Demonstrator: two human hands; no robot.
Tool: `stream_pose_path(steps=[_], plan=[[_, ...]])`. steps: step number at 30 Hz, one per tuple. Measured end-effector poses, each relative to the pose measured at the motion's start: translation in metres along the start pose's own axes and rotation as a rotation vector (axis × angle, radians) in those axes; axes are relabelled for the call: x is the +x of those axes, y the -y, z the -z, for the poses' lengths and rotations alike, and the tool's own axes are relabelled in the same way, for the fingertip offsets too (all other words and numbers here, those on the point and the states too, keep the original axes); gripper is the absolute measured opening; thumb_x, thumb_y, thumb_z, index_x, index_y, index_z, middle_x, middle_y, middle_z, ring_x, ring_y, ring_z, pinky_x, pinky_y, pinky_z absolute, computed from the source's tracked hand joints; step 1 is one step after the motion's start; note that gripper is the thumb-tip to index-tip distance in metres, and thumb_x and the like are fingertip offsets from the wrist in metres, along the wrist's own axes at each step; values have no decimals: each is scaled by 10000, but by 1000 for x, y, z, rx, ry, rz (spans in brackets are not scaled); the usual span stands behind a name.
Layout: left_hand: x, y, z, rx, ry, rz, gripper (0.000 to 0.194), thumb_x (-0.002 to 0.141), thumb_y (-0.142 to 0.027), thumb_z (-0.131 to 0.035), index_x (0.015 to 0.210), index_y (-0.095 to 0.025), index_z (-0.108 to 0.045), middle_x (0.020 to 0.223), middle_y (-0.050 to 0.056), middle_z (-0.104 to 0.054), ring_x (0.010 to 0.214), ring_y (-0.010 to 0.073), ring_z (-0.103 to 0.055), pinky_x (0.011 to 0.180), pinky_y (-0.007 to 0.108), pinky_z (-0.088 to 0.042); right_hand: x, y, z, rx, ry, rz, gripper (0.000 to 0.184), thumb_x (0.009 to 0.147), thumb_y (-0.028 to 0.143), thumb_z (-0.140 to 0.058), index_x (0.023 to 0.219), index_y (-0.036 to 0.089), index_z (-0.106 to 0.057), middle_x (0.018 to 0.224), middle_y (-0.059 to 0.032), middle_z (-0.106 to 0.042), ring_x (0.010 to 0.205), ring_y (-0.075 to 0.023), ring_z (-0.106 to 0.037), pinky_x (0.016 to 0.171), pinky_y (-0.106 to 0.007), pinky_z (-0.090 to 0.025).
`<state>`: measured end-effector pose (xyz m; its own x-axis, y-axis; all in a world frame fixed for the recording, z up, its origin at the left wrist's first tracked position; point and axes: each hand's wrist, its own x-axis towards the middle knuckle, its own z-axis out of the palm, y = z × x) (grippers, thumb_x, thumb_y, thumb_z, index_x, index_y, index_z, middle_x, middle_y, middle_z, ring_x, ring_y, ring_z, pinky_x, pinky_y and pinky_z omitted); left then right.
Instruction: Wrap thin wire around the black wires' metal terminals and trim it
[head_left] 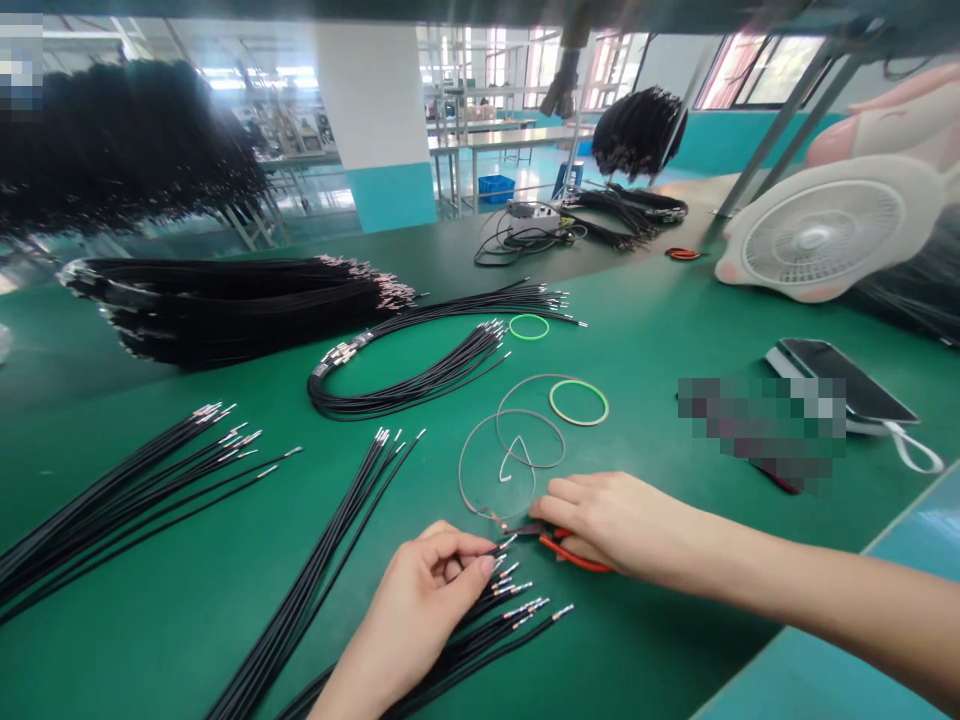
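Lying left of the red-handled pliers (577, 560), bundled black wire hanks (232, 310) and loose metal-tipped wires (135, 510) remain; the left hand (416, 610) pinches a few wire ends (502, 590), while the right hand (622, 525) grips the pliers.

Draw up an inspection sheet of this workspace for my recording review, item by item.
surface: green bench mat, teal edge at lower right.
job's things: left hand pinches terminal-tipped black wires; right hand holds red-handled pliers.
clutter: thin wire loops, green-rimmed ring, phone, white fan.
grippers: none; bare hands, left fingers on wire ends, right fingers over handles.
cables: black bundles, a coil, a thick pile, more hanging.
surroundings: white pillar, blue crate, further benches.
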<state>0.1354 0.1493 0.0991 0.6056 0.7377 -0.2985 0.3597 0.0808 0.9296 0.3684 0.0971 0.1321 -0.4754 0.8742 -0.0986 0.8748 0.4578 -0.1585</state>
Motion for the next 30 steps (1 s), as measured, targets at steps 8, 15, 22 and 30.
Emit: stream_pose_path(steps=[8, 15, 22, 30], plan=[[-10, -5, -2, 93, -86, -45, 118, 797, -311, -680, 818, -235, -768, 803, -1, -557, 657, 127, -489, 617, 262, -362, -15, 11, 4, 8, -63, -59, 157, 948, 198, -512, 840, 176, -624, 792, -48, -640, 698, -179, -528, 638, -287, -361], [-15, -9, -4, 143, -145, -150, 115, 803, -262, -655, 791, -248, -768, 759, 0, -552, 706, 145, -518, 640, 254, -394, 14, 27, 16, 240, -148, 15, 280, 997, 281, -453, 834, 182, -657, 782, -39, -628, 809, -184, -476, 761, -324, -312], [-14, -8, -3, 3, -163, 5, 228, 785, -389, -668, 761, -187, -772, 691, -14, -479, 557, 102, -442, 510, 235, -329, 21, 26, 4, 55, -181, 232, 307, 1022, 231, -392, 814, 157, -606, 792, -51, -602, 800, -183, -434, 722, -332, -274], [-19, -12, -1, -24, -146, 25, 282, 794, -454, -661, 780, -192, -766, 696, -18, -480, 545, 99, -429, 524, 246, -322, 22, 5, 29, 169, -68, 204, 116, 924, 274, -602, 988, 190, -650, 888, -45, -648, 879, -204, -499, 819, -344, -305]])
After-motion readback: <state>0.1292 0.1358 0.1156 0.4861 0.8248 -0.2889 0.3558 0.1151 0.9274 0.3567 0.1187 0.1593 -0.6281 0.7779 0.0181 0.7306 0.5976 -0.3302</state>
